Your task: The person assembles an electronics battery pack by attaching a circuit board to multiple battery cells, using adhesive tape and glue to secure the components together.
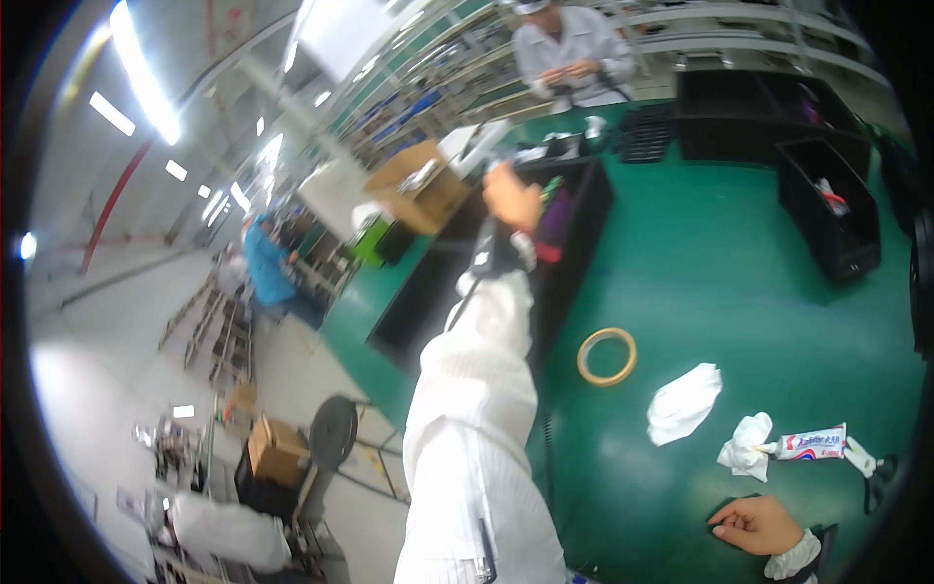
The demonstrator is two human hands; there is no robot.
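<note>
My left hand (513, 198) reaches out over the far end of a long black bin (589, 219). Motion smears its fingers, so whether they hold anything is hidden. Beside it in the bin are a purple item (556, 216) and a red one (549, 254), both blurred. At the lower right, my right hand (762, 527) rests on the table with curled fingers around or over a small dark thing I cannot make out. Near that hand lie a white and blue tube (813, 444), a crumpled white tissue (747, 448) and scissors (880, 479) with black handles.
A yellow tape roll (605, 381) and a flat white tissue (684, 405) lie on the green table (700, 273). Black bins (725, 136) stand far right, a cardboard box (416, 185) beyond my left arm. Across the table another person (569, 54) works.
</note>
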